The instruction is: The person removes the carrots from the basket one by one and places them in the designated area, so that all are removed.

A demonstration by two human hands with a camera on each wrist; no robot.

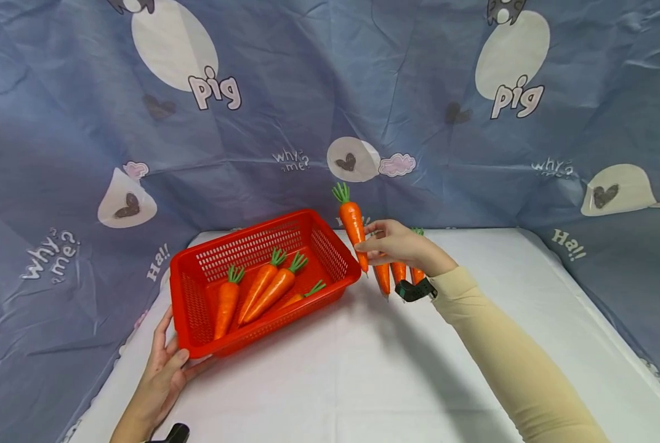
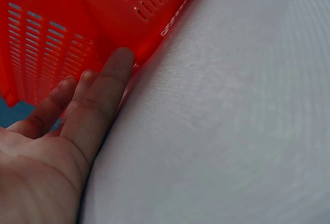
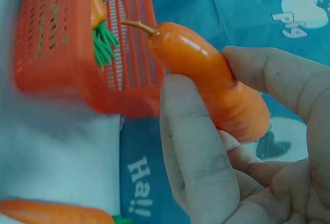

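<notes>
A red plastic basket (image 1: 269, 326) with slotted walls sits to the left on the white table, several orange carrots with green tops, such as one carrot (image 1: 227, 304), lying inside. My left hand (image 1: 160, 375) holds its near left corner, thumb at the rim and other fingers against the wall and low beside it. Beyond the basket's right end, my right hand (image 1: 399, 243) pinches a carrot (image 1: 353, 223) between thumb and fingers, its green top up and its thin tip down. In the right wrist view, that carrot's tip points towards the basket.
Three more carrots (image 1: 382, 280) lie side by side on the white tablecloth (image 1: 330, 394), partly hidden behind the right hand and wrist. A blue printed curtain (image 1: 285, 111) rises behind the table and along both sides.
</notes>
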